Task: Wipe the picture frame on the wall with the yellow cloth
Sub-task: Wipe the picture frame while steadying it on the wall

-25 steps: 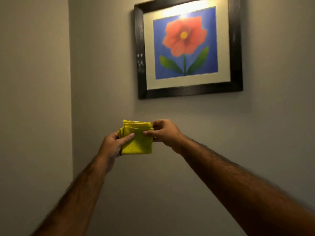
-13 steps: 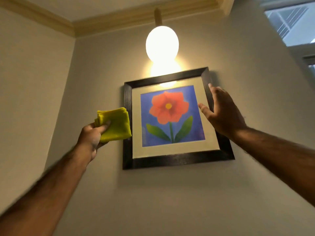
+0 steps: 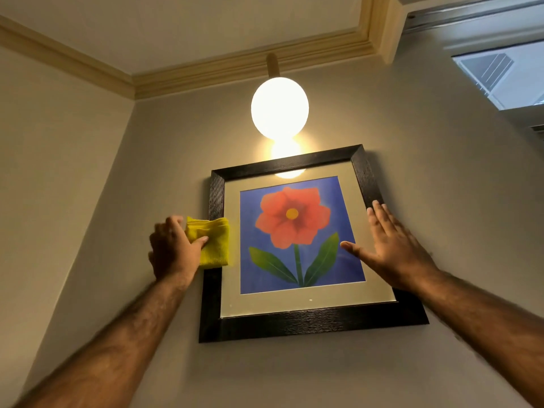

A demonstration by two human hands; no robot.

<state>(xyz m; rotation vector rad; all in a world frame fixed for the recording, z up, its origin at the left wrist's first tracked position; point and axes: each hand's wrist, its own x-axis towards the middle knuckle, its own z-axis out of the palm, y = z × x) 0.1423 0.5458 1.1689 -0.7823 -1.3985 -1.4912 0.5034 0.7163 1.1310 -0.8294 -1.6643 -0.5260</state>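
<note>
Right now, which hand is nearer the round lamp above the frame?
Right, narrowly. The right hand lies flat on the picture frame, fingertips high on its right side below the lamp. The left hand presses the yellow cloth lower on the left side.

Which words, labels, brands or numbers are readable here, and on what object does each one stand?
None: no text shows anywhere.
Picture frame: only a painted flower, no signature or label.
Yellow cloth: no tag or brand.
Lamp: no marking.
</note>
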